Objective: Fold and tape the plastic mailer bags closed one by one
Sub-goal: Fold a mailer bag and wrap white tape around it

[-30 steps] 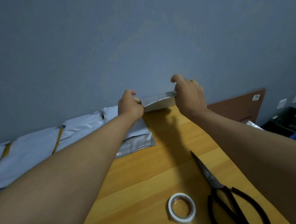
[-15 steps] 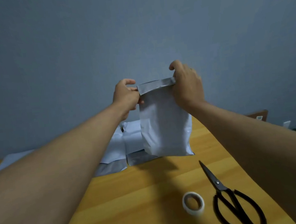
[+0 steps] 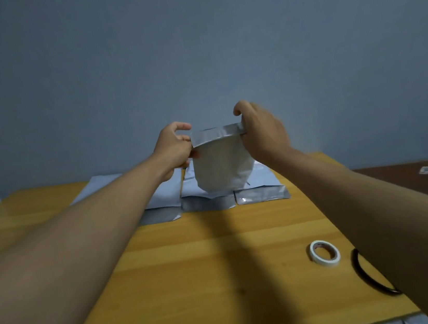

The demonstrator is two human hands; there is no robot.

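I've got both arms stretched out ahead of me over the wooden table (image 3: 220,256). My left hand (image 3: 174,146) pinches the left end of the bag (image 3: 221,165), fingers curled in against its folded top strip. My right hand (image 3: 263,131) pinches the right end of that same strip, fingers curled over the top edge. The bag hangs in the air between my hands, above the far part of the table, its grey flap folded down toward me along the top and its pale body bulging below. Under it, a row of flat bags (image 3: 261,185) lies at the far edge, folded grey ends facing me. Nearer, on the right, the roll of tape (image 3: 324,252) lies flat on the wood. Just beside it I see a black scissor handle (image 3: 369,277), mostly hidden under my right forearm. A brown board (image 3: 405,177) sits beyond the table's right edge.
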